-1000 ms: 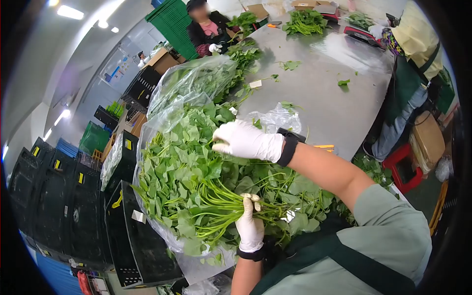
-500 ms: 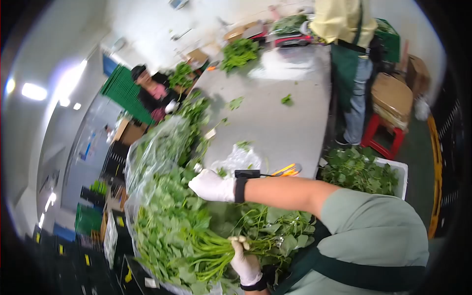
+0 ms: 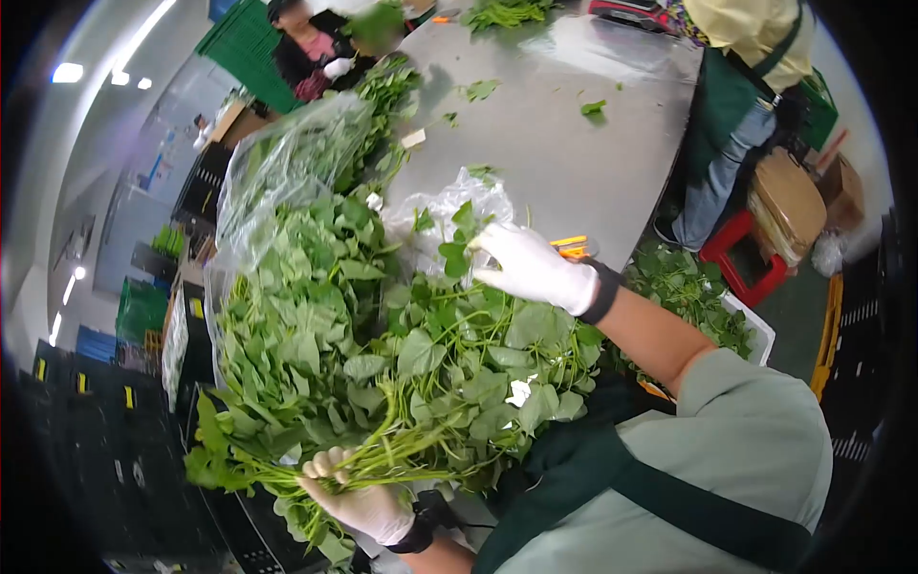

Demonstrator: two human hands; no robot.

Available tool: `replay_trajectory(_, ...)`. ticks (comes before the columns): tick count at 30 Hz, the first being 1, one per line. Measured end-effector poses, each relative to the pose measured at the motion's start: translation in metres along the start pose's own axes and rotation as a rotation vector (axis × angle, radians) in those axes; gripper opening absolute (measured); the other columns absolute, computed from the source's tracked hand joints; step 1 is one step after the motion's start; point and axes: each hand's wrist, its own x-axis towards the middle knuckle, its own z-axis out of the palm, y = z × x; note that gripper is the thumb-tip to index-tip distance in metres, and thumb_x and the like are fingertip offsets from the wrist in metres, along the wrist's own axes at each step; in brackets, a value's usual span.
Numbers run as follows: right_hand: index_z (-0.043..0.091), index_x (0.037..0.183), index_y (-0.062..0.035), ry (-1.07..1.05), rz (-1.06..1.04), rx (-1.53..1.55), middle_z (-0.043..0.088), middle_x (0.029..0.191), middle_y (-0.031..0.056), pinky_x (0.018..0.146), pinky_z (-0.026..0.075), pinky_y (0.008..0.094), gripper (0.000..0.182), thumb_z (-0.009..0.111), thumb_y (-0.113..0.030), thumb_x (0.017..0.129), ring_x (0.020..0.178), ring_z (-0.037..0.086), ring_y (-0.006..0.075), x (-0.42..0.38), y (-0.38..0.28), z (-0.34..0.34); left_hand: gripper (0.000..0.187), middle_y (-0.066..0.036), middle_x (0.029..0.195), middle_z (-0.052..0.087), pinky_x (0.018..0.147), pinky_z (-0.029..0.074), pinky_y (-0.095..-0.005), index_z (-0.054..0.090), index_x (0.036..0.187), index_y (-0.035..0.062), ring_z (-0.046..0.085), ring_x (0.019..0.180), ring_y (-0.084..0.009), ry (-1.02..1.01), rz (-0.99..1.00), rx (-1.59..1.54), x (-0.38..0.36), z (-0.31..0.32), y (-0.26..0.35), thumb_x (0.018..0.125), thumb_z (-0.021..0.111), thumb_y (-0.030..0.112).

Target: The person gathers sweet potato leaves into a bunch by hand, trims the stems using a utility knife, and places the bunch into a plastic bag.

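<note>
My left hand [image 3: 363, 509], in a whitish glove, is closed round the long green stems of a leafy bunch [image 3: 382, 457] at the lower middle. My gloved right hand [image 3: 540, 271] is above the pile, near the table's lower part, its thumb and fingers pinched at a small leafy sprig [image 3: 457, 251]. Between and beside the hands spreads a large heap of green leafy stems [image 3: 296, 316], partly covered by clear plastic [image 3: 277, 182] at its upper left. Crumpled clear plastic [image 3: 430, 215] lies just behind the sprig.
Orange-handled cutter [image 3: 572, 247] lies on the metal table [image 3: 545, 143] beside my right hand. One person [image 3: 311, 48] is at upper left, another [image 3: 732, 115] at upper right. A white box of greens [image 3: 760, 330], a red stool [image 3: 732, 253] and dark crates [image 3: 86, 450] stand around.
The view has shifted, so the table sits higher. My left hand has moved left with the stems. My right hand, earlier a fist over the heap, is farther right and now pinches a sprig.
</note>
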Motion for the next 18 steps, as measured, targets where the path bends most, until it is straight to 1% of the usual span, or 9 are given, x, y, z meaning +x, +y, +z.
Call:
replay_trajectory(2, 0.057, 0.12, -0.0034, -0.152, -0.033, -0.008, 0.055, 0.122, 0.0183, 0.097, 0.042, 0.0432, 0.059, 0.069, -0.043, 0.078, 0.116, 0.051, 0.0337, -0.022, -0.008, 0.007, 0.021, -0.001, 0.084, 0.051, 0.068, 0.04, -0.0277, 0.05, 0.09, 0.0086, 0.041, 0.066, -0.0133, 0.06, 0.083, 0.022, -0.008, 0.0, 0.011, 0.099, 0.052, 0.027)
replay_trajectory(5, 0.037, 0.14, -0.0057, -0.24, -0.24, -0.202, 0.038, 0.143, 0.0231, 0.108, 0.031, 0.0481, 0.089, 0.073, -0.05, 0.072, 0.133, 0.037, 0.0351, -0.042, -0.043, 0.022, 0.023, -0.003, 0.084, 0.051, 0.071, 0.038, -0.0274, 0.048, 0.089, 0.0084, 0.043, 0.066, -0.014, 0.111, 0.121, 0.029, -0.019, -0.013, 0.029, 0.1, 0.049, 0.028)
replay_trajectory(8, 0.033, 0.145, -0.0143, -0.469, -0.408, -0.363, 0.03, 0.149, 0.0214, 0.112, 0.024, 0.0535, 0.1, 0.084, -0.037, 0.061, 0.138, 0.031, 0.0353, -0.045, -0.062, 0.054, 0.022, -0.002, 0.083, 0.048, 0.069, 0.036, -0.0266, 0.047, 0.088, 0.0085, 0.041, 0.066, -0.0134, 0.162, 0.171, 0.074, -0.029, -0.018, 0.035, 0.1, 0.049, 0.027)
replay_trajectory(9, 0.032, 0.146, -0.0177, -0.377, -0.384, -0.433, 0.028, 0.15, 0.0207, 0.113, 0.02, 0.0557, 0.106, 0.087, -0.033, 0.056, 0.139, 0.029, 0.0359, -0.038, -0.055, 0.068, 0.02, -0.001, 0.082, 0.048, 0.069, 0.036, -0.027, 0.047, 0.089, 0.0089, 0.039, 0.065, -0.0127, 0.131, 0.146, 0.046, -0.032, -0.023, 0.039, 0.1, 0.05, 0.026)
replay_trajectory(10, 0.031, 0.146, -0.0165, -0.44, -0.317, -0.511, 0.028, 0.15, 0.021, 0.109, 0.026, 0.0569, 0.108, 0.087, -0.035, 0.056, 0.138, 0.029, 0.0363, -0.027, -0.041, 0.075, 0.019, 0.0, 0.081, 0.048, 0.069, 0.035, -0.0274, 0.048, 0.089, 0.0092, 0.038, 0.064, -0.0119, 0.098, 0.123, 0.016, -0.033, -0.026, 0.04, 0.099, 0.051, 0.025)
replay_trajectory(12, 0.03, 0.147, -0.016, -0.522, -0.137, -0.407, 0.026, 0.151, 0.0208, 0.105, 0.033, 0.0542, 0.109, 0.087, -0.037, 0.056, 0.136, 0.033, 0.0368, -0.013, -0.02, 0.077, 0.024, 0.0, 0.08, 0.042, 0.064, 0.032, -0.0266, 0.044, 0.084, 0.0086, 0.033, 0.064, -0.0127, 0.138, 0.179, -0.017, -0.036, -0.029, 0.042, 0.1, 0.049, 0.025)
replay_trajectory(14, 0.033, 0.145, -0.014, -0.507, -0.154, -0.378, 0.037, 0.144, 0.0199, 0.095, 0.042, 0.048, 0.102, 0.084, -0.035, 0.06, 0.128, 0.043, 0.0358, -0.022, -0.009, 0.081, 0.023, -0.001, 0.08, 0.043, 0.063, 0.033, -0.027, 0.044, 0.084, 0.0084, 0.034, 0.064, -0.0131, 0.173, 0.172, -0.049, -0.04, -0.039, 0.049, 0.1, 0.049, 0.024)
replay_trajectory(17, 0.046, 0.133, -0.0108, -0.253, -0.186, -0.24, 0.058, 0.109, 0.0145, 0.082, 0.05, 0.0407, 0.068, 0.069, -0.01, 0.068, 0.104, 0.057, 0.0307, -0.036, 0.0, 0.08, 0.022, -0.001, 0.081, 0.045, 0.065, 0.036, -0.0264, 0.046, 0.084, 0.0088, 0.036, 0.065, -0.013, 0.196, 0.16, -0.076, -0.042, -0.049, 0.052, 0.1, 0.05, 0.024)
replay_trajectory(18, 0.05, 0.128, -0.0109, -0.253, -0.036, -0.251, 0.06, 0.103, 0.0134, 0.077, 0.052, 0.0403, 0.061, 0.065, -0.006, 0.069, 0.095, 0.061, 0.0295, -0.04, 0.002, 0.077, 0.022, -0.001, 0.081, 0.045, 0.065, 0.036, -0.0264, 0.046, 0.084, 0.0088, 0.036, 0.065, -0.013, 0.188, 0.158, -0.086, -0.042, -0.054, 0.055, 0.1, 0.05, 0.024)
